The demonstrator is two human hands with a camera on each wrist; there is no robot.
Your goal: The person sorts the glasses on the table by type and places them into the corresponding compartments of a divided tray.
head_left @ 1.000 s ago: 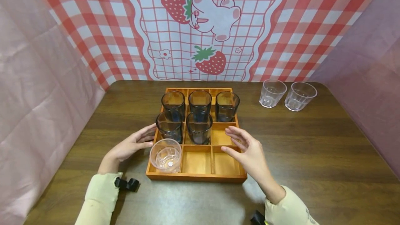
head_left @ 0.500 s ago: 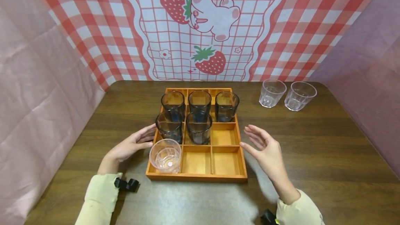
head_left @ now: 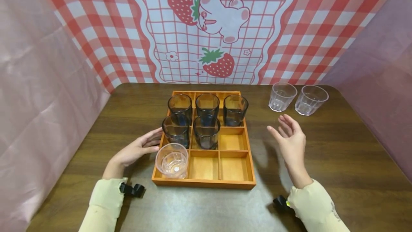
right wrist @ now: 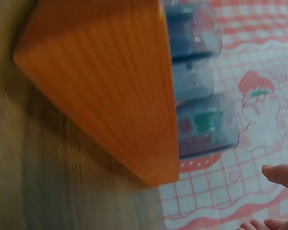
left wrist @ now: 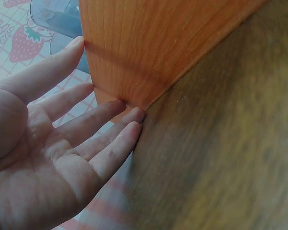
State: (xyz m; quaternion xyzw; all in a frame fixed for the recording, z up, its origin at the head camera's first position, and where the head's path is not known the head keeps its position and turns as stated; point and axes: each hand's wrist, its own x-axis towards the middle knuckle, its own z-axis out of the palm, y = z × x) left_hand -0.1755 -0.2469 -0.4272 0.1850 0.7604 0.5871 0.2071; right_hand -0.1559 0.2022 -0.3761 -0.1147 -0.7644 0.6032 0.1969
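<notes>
A wooden tray with compartments point(head_left: 206, 183) stands mid-table. Several dark glasses point(head_left: 206, 131) fill its back row and two slots of its middle row. One clear glass point(head_left: 172, 160) sits in the front left slot. My left hand point(head_left: 133, 149) rests its fingers along the tray's left side; in the left wrist view the fingertips point(left wrist: 134, 127) touch the wooden wall, straight and spread. Off the tray's right side, my right hand point(head_left: 292, 146) hovers over the table with thumb and fingers apart, holding nothing. Ahead of it stand two clear glasses point(head_left: 279, 100), side by side.
The dark wooden table point(head_left: 347, 153) ends at a checked cloth backdrop point(head_left: 212, 28) with strawberries. Pink cloth point(head_left: 48, 92) hangs at the left and purplish cloth point(head_left: 376, 71) at the right. A black strap point(head_left: 132, 189) is on the left wrist.
My right hand has moved from over the tray's right compartments to the right and forward, towards the two clear glasses. The left hand has stayed at the tray's side.
</notes>
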